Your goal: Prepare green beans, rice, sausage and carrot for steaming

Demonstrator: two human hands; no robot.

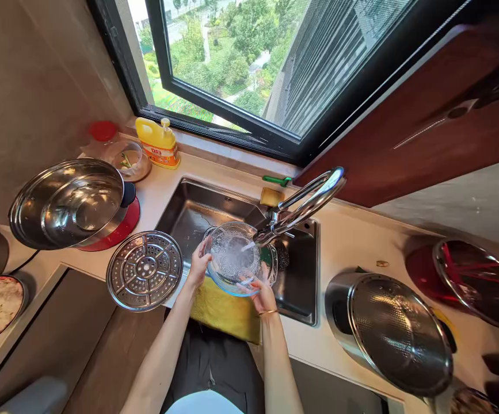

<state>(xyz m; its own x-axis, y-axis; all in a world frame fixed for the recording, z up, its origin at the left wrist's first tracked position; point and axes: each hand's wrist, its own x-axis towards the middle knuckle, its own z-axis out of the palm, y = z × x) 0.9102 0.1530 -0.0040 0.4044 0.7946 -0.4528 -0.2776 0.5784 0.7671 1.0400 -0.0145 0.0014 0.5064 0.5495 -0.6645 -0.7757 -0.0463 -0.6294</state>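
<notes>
A clear glass bowl [227, 282] is held over the sink [189, 207], with foamy water in it. From the chrome faucet [305, 207] a stream runs into the bowl. My left hand [198, 263] grips the bowl's left side, and my right hand [263, 294] grips its lower right rim. More clear glassware [271, 267] shows partly behind the bowl in the sink. A dark scrubber [282, 254] lies to the right of it. Over the sink's front edge hangs a yellow cloth [225, 310].
Left of the sink are a round steamer rack [145, 270], a large steel pot [72, 201] and a yellow detergent bottle [158, 144]. A sponge [271, 197] and green peeler [277, 180] lie behind. Steel pot [398, 333] and a red-based pan [482, 282] stand right. An open window [232, 115] is ahead.
</notes>
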